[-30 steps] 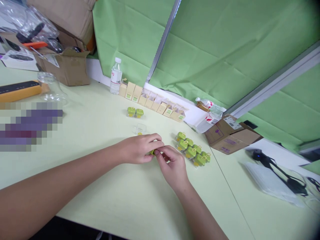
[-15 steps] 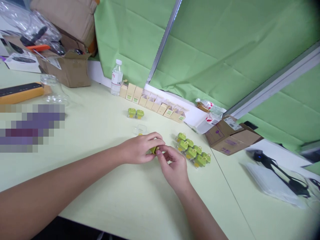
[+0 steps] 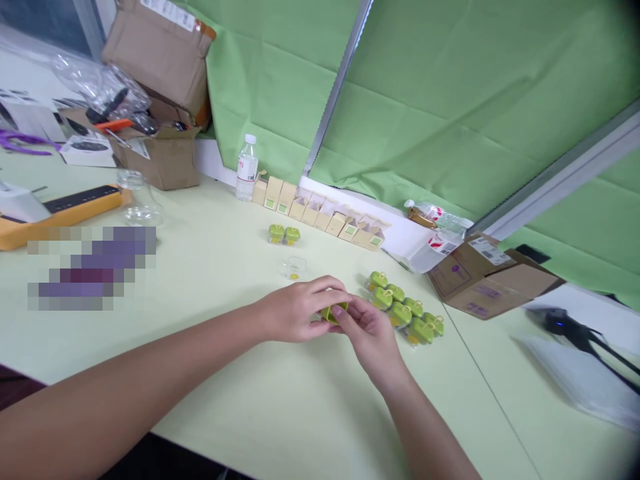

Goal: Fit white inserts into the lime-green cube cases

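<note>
Between both hands is a small green lid (image 3: 329,313), tilted so that part of its hollow inside shows. My left hand (image 3: 299,311) grips it from the left with fingers curled over it. The thumb of my right hand (image 3: 369,330) presses on its right side; fingers hide much of it. Just beyond my left hand, a small clear plastic container (image 3: 294,268) with a yellow spot stands uncovered on the table. To the right of my hands sit several clear containers with green lids (image 3: 400,313) and small loops. Two more green-lidded containers (image 3: 284,234) stand farther back.
A row of small beige cartons (image 3: 320,212) lines the wall beside an upright water bottle (image 3: 247,168). Other bottles (image 3: 437,233) lie near a cardboard box (image 3: 485,277) at right. At left are a glass jar (image 3: 140,200), an orange power strip (image 3: 85,210) and an open box (image 3: 170,160).
The view has shifted, so everything sits farther right and slightly lower. The green lid has turned between my fingers and shows more of its inside.
</note>
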Demonstrator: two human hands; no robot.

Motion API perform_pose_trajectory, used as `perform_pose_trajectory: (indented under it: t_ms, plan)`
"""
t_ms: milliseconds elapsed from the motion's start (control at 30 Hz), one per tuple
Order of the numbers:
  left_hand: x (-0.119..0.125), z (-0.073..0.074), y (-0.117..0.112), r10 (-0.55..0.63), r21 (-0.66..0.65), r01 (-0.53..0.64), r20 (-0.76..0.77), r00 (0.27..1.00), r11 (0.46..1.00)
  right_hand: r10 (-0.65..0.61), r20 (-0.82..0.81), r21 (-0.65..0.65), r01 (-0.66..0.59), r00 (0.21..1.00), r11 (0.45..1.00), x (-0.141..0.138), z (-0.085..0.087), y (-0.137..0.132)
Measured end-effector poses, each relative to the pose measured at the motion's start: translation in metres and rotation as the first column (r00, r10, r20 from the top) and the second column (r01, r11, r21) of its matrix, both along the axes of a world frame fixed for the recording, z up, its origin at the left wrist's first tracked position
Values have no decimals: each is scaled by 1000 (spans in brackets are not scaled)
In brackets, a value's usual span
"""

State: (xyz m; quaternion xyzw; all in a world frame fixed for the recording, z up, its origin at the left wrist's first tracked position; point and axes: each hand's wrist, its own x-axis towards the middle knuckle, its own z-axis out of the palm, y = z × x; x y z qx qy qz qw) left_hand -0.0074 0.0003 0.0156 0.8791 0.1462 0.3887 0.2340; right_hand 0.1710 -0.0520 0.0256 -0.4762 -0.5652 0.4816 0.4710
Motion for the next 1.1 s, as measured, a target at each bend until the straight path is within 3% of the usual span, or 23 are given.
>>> perform_pose_trajectory:
  t_ms: [267,400,467,600,667,733,800,967,1100]
  plan:
    - [1,1,-3,-40,-57,41,23,999,998,33,45,21,-34,998,999,5,-1,3]
    - [0,4,-3,-48,-190,63,83,995,980,-2,36,2,2,999,1000,6,4,2]
    - [-1,3,1,-5,-334,48,130,991,941,-30,6,-27,30,1000,999,7,8,1]
    - [2,-4,11,49,-626,74,177,983,777,-52,-43,-63,49,998,997,7,12,0]
    - [4,-7,14,34,-683,118,205,978,721,-47,-64,-69,42,997,997,6,12,-1]
    - [5,-8,15,20,-702,142,216,976,698,-40,-87,-76,33,995,997,4,11,-2]
    - [4,-8,16,-5,-688,135,187,982,713,-33,-96,-92,24,995,995,3,10,-3]
    - [-3,-10,21,-45,-568,71,59,997,820,-20,-120,-163,0,993,987,-2,11,-7]
    - [-7,-10,25,-71,-550,70,21,997,832,-30,-119,-163,10,992,987,-5,11,-8]
